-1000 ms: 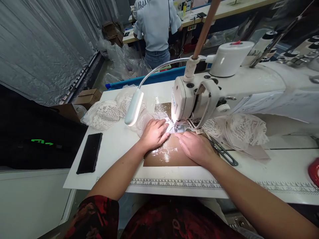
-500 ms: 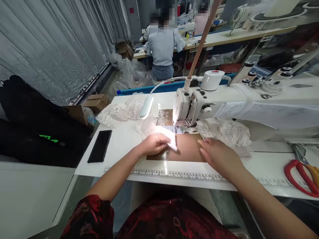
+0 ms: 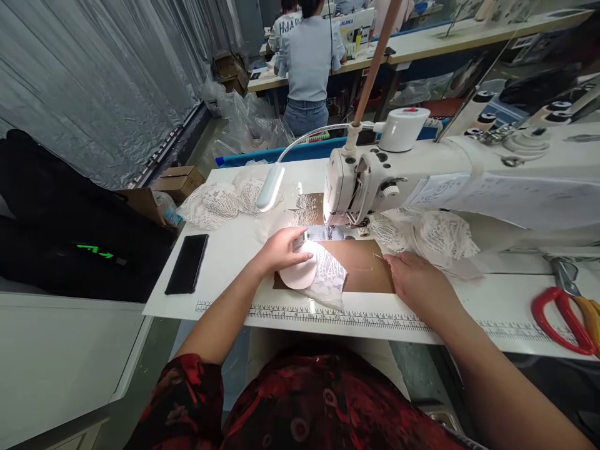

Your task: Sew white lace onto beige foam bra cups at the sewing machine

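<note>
A white rounded cup piece (image 3: pixel 300 273), like a bra cup, lies on the brown plate (image 3: pixel 365 275) in front of the sewing machine (image 3: pixel 351 187). White lace (image 3: pixel 330 278) spreads from its right side, over the plate's front edge. My left hand (image 3: pixel 284 251) grips the cup between thumb and fingers, just left of the needle area. At the plate's right edge, my right hand (image 3: pixel 415 278) is closed. A thin, pale pointed thing pokes out past its fingertips, too small to name.
Lace cups lie at the back left (image 3: pixel 210 203) and under the machine arm (image 3: pixel 440 234). A black phone (image 3: pixel 187 264) rests on the left, red-handled scissors (image 3: pixel 562 319) on the right. A lamp (image 3: pixel 270 186) hangs over the table. People sit at machines beyond.
My left hand has turned the white piece over and laid it flat, so its round cup and lace now show. My right hand has shifted slightly right along the plate.
</note>
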Demonstrator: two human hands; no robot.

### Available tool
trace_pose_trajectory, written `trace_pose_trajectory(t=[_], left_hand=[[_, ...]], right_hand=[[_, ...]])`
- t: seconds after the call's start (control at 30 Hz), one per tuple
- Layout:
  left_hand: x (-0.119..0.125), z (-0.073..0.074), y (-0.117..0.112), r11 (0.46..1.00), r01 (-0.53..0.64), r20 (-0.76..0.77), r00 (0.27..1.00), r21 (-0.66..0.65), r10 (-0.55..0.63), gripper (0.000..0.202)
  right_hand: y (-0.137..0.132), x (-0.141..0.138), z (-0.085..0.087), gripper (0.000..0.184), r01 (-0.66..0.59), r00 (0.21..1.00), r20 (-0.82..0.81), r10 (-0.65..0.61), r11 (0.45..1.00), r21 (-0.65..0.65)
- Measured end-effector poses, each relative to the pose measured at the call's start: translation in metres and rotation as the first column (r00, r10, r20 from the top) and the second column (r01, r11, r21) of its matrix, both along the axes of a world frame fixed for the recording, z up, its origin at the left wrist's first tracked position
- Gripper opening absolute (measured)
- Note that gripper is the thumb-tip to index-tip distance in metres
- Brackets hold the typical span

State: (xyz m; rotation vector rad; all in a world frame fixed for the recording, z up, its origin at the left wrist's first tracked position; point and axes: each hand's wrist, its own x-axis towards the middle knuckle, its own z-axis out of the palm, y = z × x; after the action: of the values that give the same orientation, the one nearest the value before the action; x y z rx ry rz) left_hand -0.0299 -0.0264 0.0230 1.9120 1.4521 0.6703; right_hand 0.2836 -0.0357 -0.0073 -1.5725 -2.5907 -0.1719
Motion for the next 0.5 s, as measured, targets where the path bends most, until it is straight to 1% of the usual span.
trace_pose_trajectory(t=[0.07, 0.1, 0.17, 0.27, 0.33, 0.37, 0.43, 0.5], left_hand=[[-0.003, -0.006, 0.009, 0.991, 0.007, 0.081, 0.997, -0.133, 0.004, 0.073], [-0.004, -0.009, 0.012, 0.985, 0.025, 0.137, 0.991, -0.17, -0.002, 0.071], [-0.005, -0.014, 0.014, 0.977, 0.065, 0.25, 0.968, -0.204, -0.012, 0.063], [-0.004, -0.016, 0.012, 0.951, 0.136, 0.371, 0.928, -0.278, -0.025, 0.043], [-0.003, -0.014, 0.008, 0.926, 0.179, 0.42, 0.907, -0.332, -0.025, 0.032], [-0.002, -0.013, 0.007, 0.915, 0.19, 0.44, 0.898, -0.355, -0.015, 0.03], [0.0, -0.01, 0.004, 0.9, 0.187, 0.475, 0.88, -0.394, 0.025, 0.031], [0.001, -0.008, 0.002, 0.886, 0.191, 0.508, 0.859, -0.422, 0.057, 0.033]], right_hand=[[-0.003, 0.004, 0.0, 0.036, -0.008, 0.994, -0.111, 0.01, 1.0, 0.018], [-0.005, 0.006, 0.001, 0.037, -0.015, 0.985, -0.173, 0.019, 1.0, 0.021], [-0.01, 0.011, 0.002, 0.039, -0.027, 0.955, -0.296, 0.025, 1.0, -0.002], [-0.015, 0.01, 0.007, 0.041, -0.061, 0.887, -0.461, 0.016, 0.995, -0.083], [-0.015, 0.001, 0.013, 0.042, -0.097, 0.844, -0.537, -0.011, 0.981, -0.171], [-0.014, -0.005, 0.017, 0.042, -0.121, 0.826, -0.564, -0.025, 0.968, -0.221], [-0.009, -0.02, 0.025, 0.043, -0.179, 0.805, -0.592, -0.046, 0.932, -0.316], [-0.001, -0.037, 0.031, 0.042, -0.243, 0.795, -0.606, -0.034, 0.896, -0.37]])
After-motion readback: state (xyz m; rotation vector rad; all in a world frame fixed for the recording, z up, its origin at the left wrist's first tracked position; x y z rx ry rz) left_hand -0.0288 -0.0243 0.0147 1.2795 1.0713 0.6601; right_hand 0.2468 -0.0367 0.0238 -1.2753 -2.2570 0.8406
